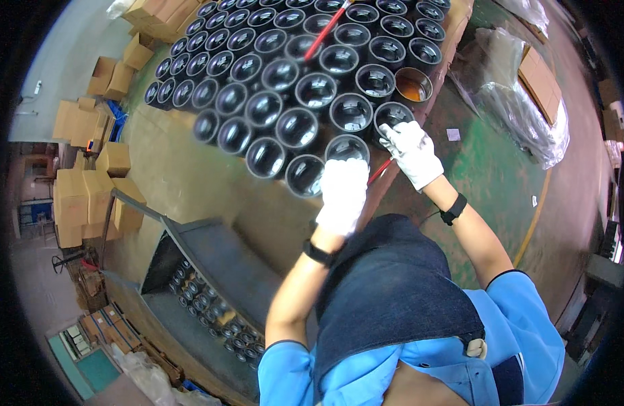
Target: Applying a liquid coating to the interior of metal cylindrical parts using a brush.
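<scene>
Rows of glossy black round cups (297, 127) cover the table in front of me. My left hand (345, 193), in a white glove, is closed on the near side of a black cup (347, 145) at the front corner. My right hand (412, 152), also gloved, has its fingers pinched at the near rim of another black cup (391, 114). A thin red handle (380, 172) pokes out below that hand, like a brush's; its working end is hidden. A second red-handled brush (323, 36) lies across the cups farther back.
An open container of amber liquid (413, 86) stands at the table's right edge. Right of it is a plastic-wrapped stack (521, 95). Cardboard boxes (72, 196) are piled at left. A dark metal bin (220, 260) with more black cups stands at lower left.
</scene>
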`<action>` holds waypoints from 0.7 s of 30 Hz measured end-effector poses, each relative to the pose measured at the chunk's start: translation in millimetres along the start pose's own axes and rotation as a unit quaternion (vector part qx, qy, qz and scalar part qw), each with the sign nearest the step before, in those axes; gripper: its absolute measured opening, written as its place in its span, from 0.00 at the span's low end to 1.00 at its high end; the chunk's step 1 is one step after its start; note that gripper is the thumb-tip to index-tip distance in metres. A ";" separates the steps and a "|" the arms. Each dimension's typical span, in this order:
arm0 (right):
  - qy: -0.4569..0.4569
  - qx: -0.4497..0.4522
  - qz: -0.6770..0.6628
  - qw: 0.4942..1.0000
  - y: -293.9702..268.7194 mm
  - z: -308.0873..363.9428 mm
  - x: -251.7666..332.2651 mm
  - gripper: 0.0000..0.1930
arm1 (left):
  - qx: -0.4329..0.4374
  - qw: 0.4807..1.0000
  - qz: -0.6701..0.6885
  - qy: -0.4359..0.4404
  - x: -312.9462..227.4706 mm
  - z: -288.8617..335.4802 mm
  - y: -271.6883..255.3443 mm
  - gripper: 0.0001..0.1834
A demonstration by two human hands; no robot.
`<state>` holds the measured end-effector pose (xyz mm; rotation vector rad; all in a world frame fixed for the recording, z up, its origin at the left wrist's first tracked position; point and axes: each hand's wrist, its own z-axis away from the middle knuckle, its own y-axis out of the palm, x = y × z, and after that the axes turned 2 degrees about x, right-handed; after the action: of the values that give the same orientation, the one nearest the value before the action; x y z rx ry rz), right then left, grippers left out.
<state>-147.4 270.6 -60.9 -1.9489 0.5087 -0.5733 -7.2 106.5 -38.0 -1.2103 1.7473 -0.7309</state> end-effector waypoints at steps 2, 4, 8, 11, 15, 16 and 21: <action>-0.001 0.019 0.008 1.000 0.6 -1.4 2.8 0.16 | -0.010 1.000 -0.013 -0.007 -0.1 2.0 1.1 0.08; -0.003 0.016 0.014 1.000 -0.7 -2.6 2.9 0.16 | -0.023 1.000 -0.010 -0.014 -3.4 0.6 -0.4 0.06; -0.002 0.003 0.008 1.000 -3.5 -3.0 6.4 0.15 | -0.031 0.999 -0.017 -0.030 -15.5 -6.1 -4.7 0.04; -0.004 -0.010 0.000 1.000 -0.9 -1.5 4.2 0.15 | -0.012 0.999 -0.029 -0.028 -15.2 -7.4 -3.4 0.05; -0.007 0.018 0.008 1.000 0.9 -2.9 -0.4 0.14 | -0.014 1.000 -0.013 -0.017 -13.4 -5.9 -3.4 0.06; -0.012 0.024 0.004 1.000 1.8 -4.0 -0.6 0.14 | -0.012 1.000 -0.012 -0.016 -12.2 -5.3 -3.1 0.07; -0.002 0.052 0.000 0.999 0.7 -4.8 0.3 0.17 | -0.001 1.000 -0.019 -0.025 -9.2 -1.9 -1.1 0.07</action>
<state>-150.1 266.8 -59.6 -1.8520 0.4674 -0.5854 -6.9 114.6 -33.3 -1.2551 1.6891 -0.7154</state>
